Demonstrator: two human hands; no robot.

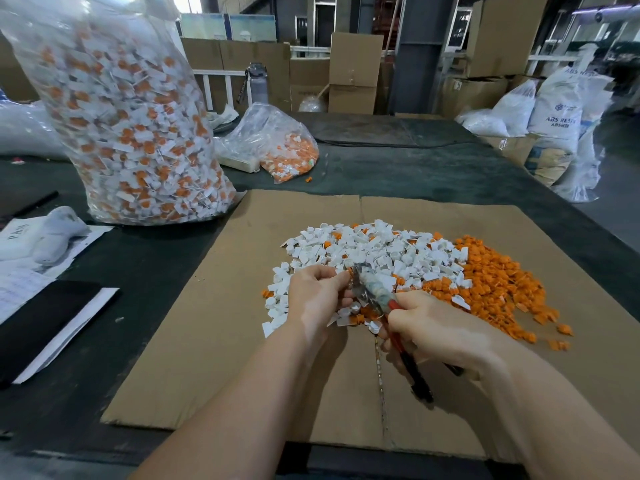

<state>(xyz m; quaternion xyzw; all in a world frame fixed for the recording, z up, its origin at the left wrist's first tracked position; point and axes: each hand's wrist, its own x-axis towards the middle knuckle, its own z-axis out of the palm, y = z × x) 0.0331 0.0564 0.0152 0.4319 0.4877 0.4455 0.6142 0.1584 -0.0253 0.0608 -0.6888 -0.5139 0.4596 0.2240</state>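
A flat sheet of cardboard [242,306] lies on the dark table. On it sits a heap of small white plastic pieces [374,251] and, to its right, a heap of orange plastic pieces [498,285]. My right hand [436,327] grips the red-and-black handles of a pair of pliers [372,289], whose jaws point up and left. My left hand [318,299] pinches a small part right at the jaws; the part itself is mostly hidden by my fingers.
A tall clear bag [131,126] of joined white-and-orange parts stands at the left, a smaller bag [280,147] behind the cardboard. Papers and a black notebook [41,323] lie at the left edge. A water bottle [258,83], cartons and white sacks [557,116] stand beyond.
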